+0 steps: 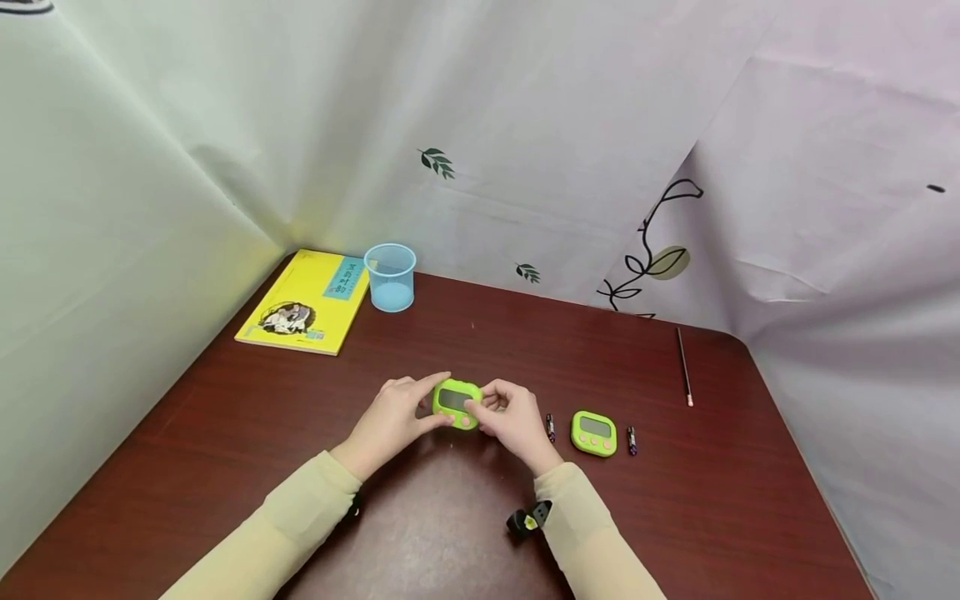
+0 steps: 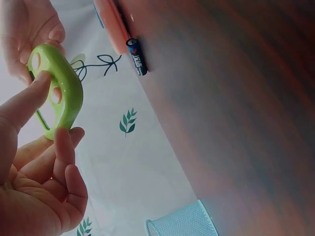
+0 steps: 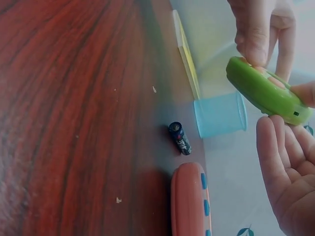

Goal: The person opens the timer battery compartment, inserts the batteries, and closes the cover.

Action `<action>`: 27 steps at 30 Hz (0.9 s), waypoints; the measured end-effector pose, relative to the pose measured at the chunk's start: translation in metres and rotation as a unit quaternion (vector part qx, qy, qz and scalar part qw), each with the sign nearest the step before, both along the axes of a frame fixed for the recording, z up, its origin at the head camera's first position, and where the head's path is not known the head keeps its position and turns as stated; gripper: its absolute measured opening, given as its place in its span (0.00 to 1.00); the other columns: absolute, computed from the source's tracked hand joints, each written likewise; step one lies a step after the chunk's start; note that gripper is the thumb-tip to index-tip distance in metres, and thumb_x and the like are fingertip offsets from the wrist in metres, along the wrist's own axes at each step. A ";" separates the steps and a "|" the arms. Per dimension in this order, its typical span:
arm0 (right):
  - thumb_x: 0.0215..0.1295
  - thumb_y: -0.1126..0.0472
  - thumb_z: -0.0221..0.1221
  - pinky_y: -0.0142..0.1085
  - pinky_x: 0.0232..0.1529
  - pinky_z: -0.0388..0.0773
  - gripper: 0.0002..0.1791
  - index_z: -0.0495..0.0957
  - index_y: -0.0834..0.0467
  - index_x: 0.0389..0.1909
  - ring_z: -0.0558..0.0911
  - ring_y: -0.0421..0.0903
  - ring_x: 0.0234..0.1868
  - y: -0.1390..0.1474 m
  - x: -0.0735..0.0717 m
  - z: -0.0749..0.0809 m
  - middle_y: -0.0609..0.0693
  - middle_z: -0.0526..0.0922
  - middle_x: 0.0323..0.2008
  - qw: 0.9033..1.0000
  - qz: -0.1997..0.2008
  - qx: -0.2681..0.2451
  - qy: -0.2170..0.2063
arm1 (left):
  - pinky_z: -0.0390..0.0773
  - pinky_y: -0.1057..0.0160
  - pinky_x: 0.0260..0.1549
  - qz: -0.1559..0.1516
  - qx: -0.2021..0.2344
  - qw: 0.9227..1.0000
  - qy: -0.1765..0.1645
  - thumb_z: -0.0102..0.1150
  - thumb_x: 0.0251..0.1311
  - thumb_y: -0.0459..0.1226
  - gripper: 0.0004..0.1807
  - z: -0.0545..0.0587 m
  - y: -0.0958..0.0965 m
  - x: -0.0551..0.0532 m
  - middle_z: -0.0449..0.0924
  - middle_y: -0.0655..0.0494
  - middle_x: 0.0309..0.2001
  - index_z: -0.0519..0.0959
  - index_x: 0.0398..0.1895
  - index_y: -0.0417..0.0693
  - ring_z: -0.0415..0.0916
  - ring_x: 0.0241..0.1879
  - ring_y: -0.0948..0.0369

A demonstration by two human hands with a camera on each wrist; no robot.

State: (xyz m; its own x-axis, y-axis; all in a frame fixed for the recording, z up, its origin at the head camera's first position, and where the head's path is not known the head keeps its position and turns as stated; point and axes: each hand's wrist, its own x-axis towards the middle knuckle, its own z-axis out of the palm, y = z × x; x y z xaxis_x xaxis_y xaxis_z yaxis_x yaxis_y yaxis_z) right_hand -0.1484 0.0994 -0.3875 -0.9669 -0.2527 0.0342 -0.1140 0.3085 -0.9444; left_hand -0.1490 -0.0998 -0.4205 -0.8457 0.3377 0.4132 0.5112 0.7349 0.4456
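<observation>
A light green digital timer (image 1: 457, 402) with a grey screen and pink buttons is held above the table between both hands. My left hand (image 1: 393, 419) pinches its left side, thumb on the button face and fingers behind. On its right side my right hand (image 1: 516, 421) grips with the thumb at the front edge and fingers beneath. The timer (image 2: 70, 93) is tilted in the left wrist view. In the right wrist view its side (image 3: 266, 93) faces me. A second green timer (image 1: 594, 427) lies to the right, between two small batteries (image 1: 551, 427).
A yellow book (image 1: 300, 287) and a light blue cup (image 1: 392, 292) stand at the back left. A dark pencil (image 1: 684, 367) lies at the right. The wrist views show an orange-pink case (image 3: 189, 199) beside a battery (image 3: 180, 138); I cannot tell whether it is the second timer.
</observation>
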 end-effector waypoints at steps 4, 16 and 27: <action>0.57 0.64 0.65 0.36 0.25 0.79 0.07 0.80 0.65 0.31 0.82 0.50 0.23 0.000 -0.004 -0.012 0.56 0.81 0.25 1.000 -0.010 0.010 0.023 | 0.69 0.56 0.41 0.006 0.006 1.000 -0.004 0.72 0.48 0.46 0.30 0.001 0.000 0.000 0.76 0.66 0.23 0.78 0.56 0.46 0.71 0.27 0.66; 0.53 0.64 0.68 0.30 0.26 0.75 0.06 0.79 0.56 0.28 0.76 0.37 0.23 -0.002 -0.008 -0.039 0.46 0.78 0.23 0.980 -0.010 0.057 0.191 | 0.68 0.66 0.25 0.050 0.031 0.998 0.002 0.67 0.55 0.42 0.13 0.001 0.003 0.001 0.72 0.66 0.20 0.83 0.42 0.48 0.63 0.20 0.67; 0.52 0.64 0.68 0.28 0.24 0.75 0.08 0.77 0.54 0.28 0.75 0.35 0.22 -0.005 -0.002 -0.041 0.44 0.75 0.24 0.965 -0.011 0.095 0.243 | 0.66 0.70 0.22 0.041 0.035 0.997 -0.047 0.64 0.58 0.45 0.11 -0.001 0.000 0.001 0.67 0.67 0.17 0.83 0.37 0.49 0.63 0.19 0.69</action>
